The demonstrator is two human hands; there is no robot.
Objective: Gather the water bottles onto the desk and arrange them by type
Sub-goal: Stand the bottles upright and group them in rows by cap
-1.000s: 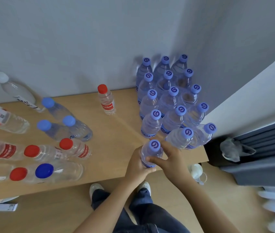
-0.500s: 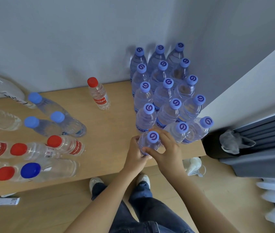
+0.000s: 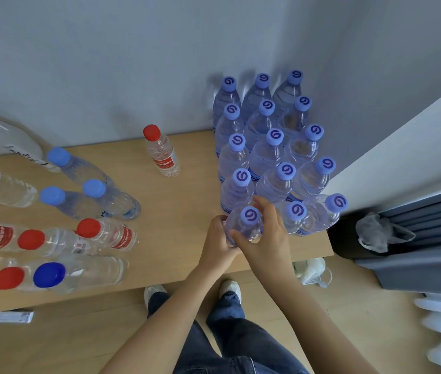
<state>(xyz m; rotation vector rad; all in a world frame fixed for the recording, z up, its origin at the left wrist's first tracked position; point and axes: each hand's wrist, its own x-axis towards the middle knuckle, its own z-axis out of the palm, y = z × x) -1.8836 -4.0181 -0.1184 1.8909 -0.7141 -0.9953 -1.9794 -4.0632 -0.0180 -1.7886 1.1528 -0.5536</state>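
A block of several purple-capped bottles [image 3: 266,147] stands in rows in the desk's [image 3: 187,201] right corner. At its front left a purple-capped bottle [image 3: 249,220] stands upright, gripped from both sides by my left hand [image 3: 218,241] and my right hand [image 3: 266,238]. One red-capped bottle [image 3: 161,151] stands alone mid-desk. Left of it are three light-blue-capped bottles [image 3: 100,195], several red-capped bottles [image 3: 100,233], a dark-blue-capped bottle [image 3: 73,273] and a white-capped bottle [image 3: 3,133].
A white wall panel [image 3: 408,147] borders the desk on the right, with a dark bin and crumpled bag [image 3: 375,233] beside it. A white object [image 3: 312,271] lies on the floor under the desk edge. A small card [image 3: 13,317] lies on the floor at left.
Both hands keep their grip on the front purple-capped bottle and have carried it a little further in, up against the block of purple-capped bottles.
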